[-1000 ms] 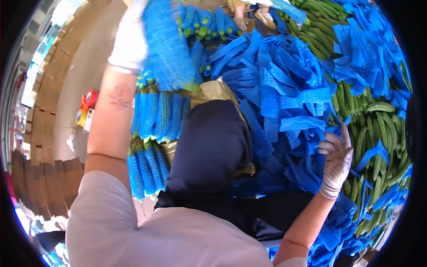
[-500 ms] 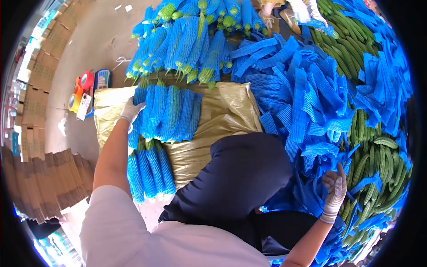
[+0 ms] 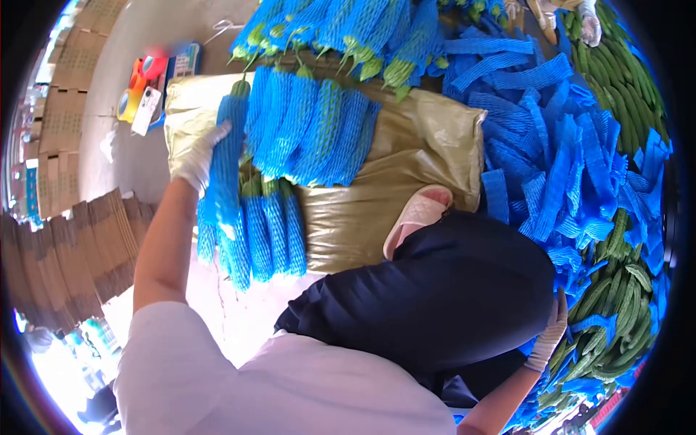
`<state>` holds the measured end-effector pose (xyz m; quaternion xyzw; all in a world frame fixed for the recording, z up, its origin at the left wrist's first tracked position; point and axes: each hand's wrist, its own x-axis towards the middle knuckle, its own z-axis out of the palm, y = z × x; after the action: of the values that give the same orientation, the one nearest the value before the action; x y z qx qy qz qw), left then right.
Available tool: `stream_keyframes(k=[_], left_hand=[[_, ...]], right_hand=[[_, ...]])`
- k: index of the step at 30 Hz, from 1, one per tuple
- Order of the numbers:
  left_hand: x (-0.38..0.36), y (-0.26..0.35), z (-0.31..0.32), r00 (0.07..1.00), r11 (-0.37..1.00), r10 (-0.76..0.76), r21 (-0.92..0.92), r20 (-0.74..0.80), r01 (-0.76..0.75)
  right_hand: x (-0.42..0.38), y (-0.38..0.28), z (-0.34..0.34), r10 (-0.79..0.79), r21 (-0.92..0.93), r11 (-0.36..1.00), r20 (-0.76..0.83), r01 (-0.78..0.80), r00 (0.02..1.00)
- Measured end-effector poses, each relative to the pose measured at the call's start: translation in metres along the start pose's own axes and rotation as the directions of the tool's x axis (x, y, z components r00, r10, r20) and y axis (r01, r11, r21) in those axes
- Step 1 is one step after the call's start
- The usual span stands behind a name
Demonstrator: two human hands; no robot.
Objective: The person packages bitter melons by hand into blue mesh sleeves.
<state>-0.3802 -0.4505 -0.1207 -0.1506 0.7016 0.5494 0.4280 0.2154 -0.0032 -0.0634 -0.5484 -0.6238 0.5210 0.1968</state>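
Note:
My left hand (image 3: 201, 154), in a whitish glove, grips a bitter gourd in a blue foam net sleeve (image 3: 230, 156), its green stem end pointing away from me. Right of it, a row of netted bitter gourds (image 3: 312, 130) lies on a gold plastic sack (image 3: 348, 225). Nearer me, several more netted gourds (image 3: 275, 232) lie at the sack's near-left edge, partly beneath the held one. My gloved right hand (image 3: 552, 330) rests beside my right knee, fingers stretched out and holding nothing visible. Close to it are loose blue net sleeves (image 3: 565, 167).
Bare green gourds (image 3: 616, 312) are heaped at the right. Another row of netted gourds (image 3: 348, 29) lies beyond the sack. Tape rolls and a phone (image 3: 147, 109) sit at left, near cardboard stacks (image 3: 80, 254). Another person's gloved hand (image 3: 590, 25) shows at top right.
My left hand has drawn one netted gourd leftward, apart from the row. My right hand has lowered to beside my knee. The view has shifted, and my slippered foot now shows.

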Motion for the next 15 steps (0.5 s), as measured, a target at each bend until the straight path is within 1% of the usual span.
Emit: stream_keyframes(k=[1,2,3,4,5,6,7,8,9,10,11,12,13,15], left_hand=[[-0.019,-0.015,0.004,0.998,0.994,-0.039,-0.105,-0.040,0.034],[-0.017,-0.053,-0.002,0.998,0.989,0.057,-0.136,-0.019,-0.059],[-0.039,-0.073,0.018,0.985,0.982,0.170,-0.086,0.019,-0.168],[-0.051,-0.098,0.022,0.997,0.994,0.074,0.087,0.000,-0.074],[-0.074,-0.109,0.041,1.000,0.992,-0.006,0.128,-0.023,0.009],[-0.061,-0.166,0.031,0.996,0.970,0.076,0.234,-0.039,-0.065],[-0.060,-0.198,0.036,0.998,0.960,0.060,0.271,0.024,-0.065],[-0.060,-0.223,0.044,0.994,0.851,0.090,0.514,0.054,-0.105],[-0.076,-0.219,0.064,0.994,0.844,0.078,0.525,0.076,-0.106],[-0.070,-0.240,0.073,0.983,0.826,0.127,0.534,0.136,-0.181],[-0.062,-0.257,0.076,0.985,0.749,0.125,0.640,0.119,-0.172],[-0.061,-0.246,0.092,0.987,0.655,0.126,0.738,0.102,-0.160],[-0.048,-0.247,0.102,0.986,0.654,0.128,0.738,0.110,-0.167],[-0.020,-0.253,0.117,0.993,0.637,0.051,0.769,-0.102,0.046]], right_hand=[[0.000,-0.002,0.010,-0.038,-0.141,0.989,-0.022,0.034,0.999],[0.002,0.002,0.012,-0.033,-0.145,0.989,-0.019,0.030,0.999],[0.006,0.010,0.010,-0.009,-0.127,0.992,0.024,0.012,1.000],[0.009,0.018,0.010,0.015,-0.109,0.994,0.066,-0.007,0.998],[0.010,0.022,0.010,0.023,-0.111,0.994,0.061,-0.016,0.998],[0.011,0.027,0.009,0.031,-0.113,0.993,0.056,-0.025,0.998],[0.014,0.031,0.004,-0.050,-0.247,0.966,0.120,0.079,0.991],[0.017,0.037,-0.002,-0.089,-0.314,0.940,0.155,0.135,0.984],[0.020,0.042,-0.009,-0.128,-0.375,0.907,0.190,0.192,0.973],[0.023,0.049,-0.015,-0.141,-0.411,0.882,0.243,0.233,0.960],[0.023,0.057,-0.022,-0.146,-0.427,0.868,0.265,0.252,0.953],[0.023,0.062,-0.026,-0.152,-0.443,0.854,0.288,0.272,0.945],[0.021,0.061,-0.024,-0.102,-0.441,0.866,0.307,0.237,0.946],[0.013,0.056,-0.016,-0.094,-0.411,0.887,0.282,0.209,0.955]])
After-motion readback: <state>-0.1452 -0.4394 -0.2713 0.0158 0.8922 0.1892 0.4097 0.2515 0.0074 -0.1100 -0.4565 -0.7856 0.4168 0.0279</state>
